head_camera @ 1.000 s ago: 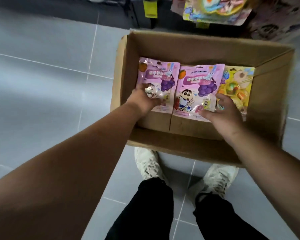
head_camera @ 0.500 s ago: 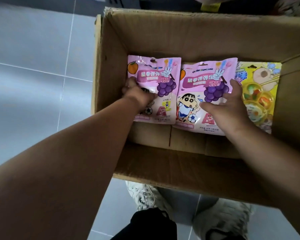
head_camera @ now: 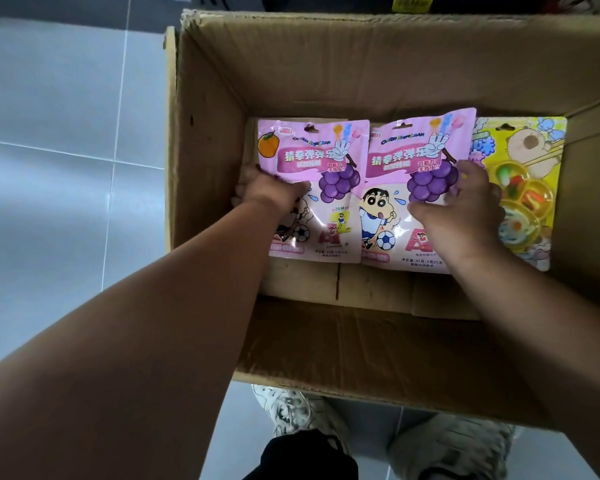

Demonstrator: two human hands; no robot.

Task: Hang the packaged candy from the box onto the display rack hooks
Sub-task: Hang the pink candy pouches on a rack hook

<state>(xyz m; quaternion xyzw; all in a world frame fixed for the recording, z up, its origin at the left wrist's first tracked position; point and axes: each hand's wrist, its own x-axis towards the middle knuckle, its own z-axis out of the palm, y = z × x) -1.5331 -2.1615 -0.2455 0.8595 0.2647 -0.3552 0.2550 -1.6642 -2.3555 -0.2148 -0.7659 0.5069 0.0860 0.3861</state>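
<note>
Two pink candy packs lie side by side on the floor of the cardboard box [head_camera: 291,71], printed faces up, hang holes toward the far wall. The left pink candy pack [head_camera: 329,216] sits near the left wall; the right pink candy pack [head_camera: 388,168] touches it and its left edge slightly overlaps it. A yellow candy pack [head_camera: 534,161] lies just right of those, partly tucked under the right pink one. Left arm enters from the near left, forearm stretched over the near wall and angled down into the box. Left hand [head_camera: 271,190] is at the left edge of the left pink candy pack: thumb lies across the printed face, the other fingers curl round the edge and go out of sight beneath it, so the hand grips that pack. Right arm enters from the near right. Right hand [head_camera: 465,209] sits on the right edge of the right pink candy pack: thumb [head_camera: 426,211] presses the face below the grape print, fingers [head_camera: 468,169] curl over the edge between the pink and yellow packs, gripping it. Both pink packs rest in the box. The box stands on grey floor tiles [head_camera: 66,133]. Two pale shoes [head_camera: 302,410] and black trousers [head_camera: 302,459] show at the near edge.
</note>
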